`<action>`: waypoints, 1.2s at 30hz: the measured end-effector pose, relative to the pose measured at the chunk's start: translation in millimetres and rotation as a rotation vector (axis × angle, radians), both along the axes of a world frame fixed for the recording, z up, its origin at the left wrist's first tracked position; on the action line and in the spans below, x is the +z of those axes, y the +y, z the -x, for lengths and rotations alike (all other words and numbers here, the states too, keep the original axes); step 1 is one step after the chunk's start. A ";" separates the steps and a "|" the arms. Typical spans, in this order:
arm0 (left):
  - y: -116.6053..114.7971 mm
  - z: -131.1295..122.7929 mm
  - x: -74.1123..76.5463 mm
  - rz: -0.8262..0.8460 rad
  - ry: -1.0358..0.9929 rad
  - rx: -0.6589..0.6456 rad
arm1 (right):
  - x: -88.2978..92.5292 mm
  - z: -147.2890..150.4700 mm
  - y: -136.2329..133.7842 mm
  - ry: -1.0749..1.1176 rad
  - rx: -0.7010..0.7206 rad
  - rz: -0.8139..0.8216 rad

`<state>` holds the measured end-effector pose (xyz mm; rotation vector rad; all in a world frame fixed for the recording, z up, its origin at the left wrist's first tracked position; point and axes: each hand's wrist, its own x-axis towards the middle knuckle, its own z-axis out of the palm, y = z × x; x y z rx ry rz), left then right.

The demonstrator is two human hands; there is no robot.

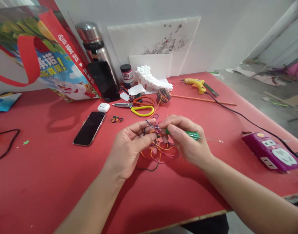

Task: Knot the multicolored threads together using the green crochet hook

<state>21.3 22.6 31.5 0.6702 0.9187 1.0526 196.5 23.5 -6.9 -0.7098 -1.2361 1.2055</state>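
Observation:
My right hand (pixel 187 138) is closed around the green handle of a crochet hook (pixel 193 135), its thin metal shaft pointing left. My left hand (pixel 133 138) pinches a small piece of multicoloured yarn work, with a strand running over its fingers. The hook's tip meets the yarn right by the left fingertips. Loose loops of orange, red and dark yarn (pixel 160 155) hang below both hands onto the table. A strand leads back to a multicoloured yarn ball (pixel 163 96). The stitches between the fingers are mostly hidden.
Scissors (pixel 141 109), a phone (pixel 89 128), a white earbud case (pixel 103 107) and a small crocheted piece (pixel 117 119) lie left of and behind my hands. A yellow glue gun (pixel 195 84), an orange stick (pixel 204 99) and a purple power strip (pixel 273 152) with its cord are rightward.

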 end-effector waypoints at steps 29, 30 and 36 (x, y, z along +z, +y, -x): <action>-5.4 -5.4 8.6 -0.070 0.050 0.160 | 8.4 -17.4 10.9 0.045 0.095 -0.002; -5.7 -5.6 8.8 -0.067 0.051 0.163 | 8.2 -17.3 10.8 0.047 0.095 -0.007; -5.7 -6.3 9.8 -0.070 0.068 0.174 | 7.6 -15.8 9.5 0.020 0.067 0.007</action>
